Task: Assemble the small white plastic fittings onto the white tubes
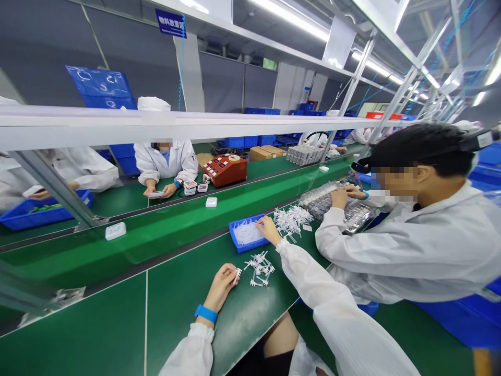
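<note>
My left hand (222, 284), with a blue band at the wrist, pinches a small white plastic part (237, 275) above the green bench. My right hand (268, 230) reaches over the right edge of a blue tray (235, 241), its fingertips at the small white pieces (247, 232) inside; whether it grips one is too small to tell. Between my hands, a small pile of white parts (259, 269) lies on the bench. Behind my right hand is a larger heap of white parts (293, 220).
A person in a white coat (407, 245) works close on the right beside bagged metallic parts (326, 201). A green conveyor (172, 224) carries white devices (211, 202). Across it, another person (166, 164) sits near a red-brown box (225, 169). A white shelf edge (235, 124) crosses above.
</note>
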`<state>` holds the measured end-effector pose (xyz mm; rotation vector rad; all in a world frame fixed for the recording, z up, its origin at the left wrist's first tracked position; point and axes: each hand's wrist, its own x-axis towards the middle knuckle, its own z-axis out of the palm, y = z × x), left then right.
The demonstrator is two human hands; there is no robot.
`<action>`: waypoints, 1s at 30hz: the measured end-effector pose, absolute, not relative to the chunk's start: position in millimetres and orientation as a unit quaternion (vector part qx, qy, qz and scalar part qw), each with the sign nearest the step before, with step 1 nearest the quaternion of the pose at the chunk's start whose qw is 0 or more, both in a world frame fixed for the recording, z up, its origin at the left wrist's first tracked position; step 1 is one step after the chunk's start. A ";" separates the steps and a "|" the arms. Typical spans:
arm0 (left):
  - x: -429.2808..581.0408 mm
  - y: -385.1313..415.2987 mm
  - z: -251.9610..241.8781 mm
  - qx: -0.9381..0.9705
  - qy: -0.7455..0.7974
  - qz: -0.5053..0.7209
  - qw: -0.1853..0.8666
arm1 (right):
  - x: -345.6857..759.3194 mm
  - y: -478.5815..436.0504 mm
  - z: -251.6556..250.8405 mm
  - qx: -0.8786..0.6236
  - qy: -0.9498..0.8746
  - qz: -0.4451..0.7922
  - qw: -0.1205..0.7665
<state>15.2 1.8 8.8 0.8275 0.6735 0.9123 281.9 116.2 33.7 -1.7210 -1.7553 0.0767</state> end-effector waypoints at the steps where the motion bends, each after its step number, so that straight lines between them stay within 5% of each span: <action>1: 15.3 2.2 8.5 0.377 0.310 0.422 0.764 | 281.9 115.2 35.7 -0.653 -0.672 0.028 0.349; 13: 16.2 11.9 11.5 0.364 0.305 0.462 0.749 | 225.1 38.9 63.2 -0.526 -0.697 0.070 0.483; 19: 17.3 12.0 15.0 0.365 0.242 0.406 0.802 | 196.3 -5.8 7.7 -0.448 -0.799 0.067 0.397; 30: 9.1 25.2 7.6 0.421 0.295 0.447 0.732 | 174.7 39.8 4.4 -0.354 -0.826 0.059 0.434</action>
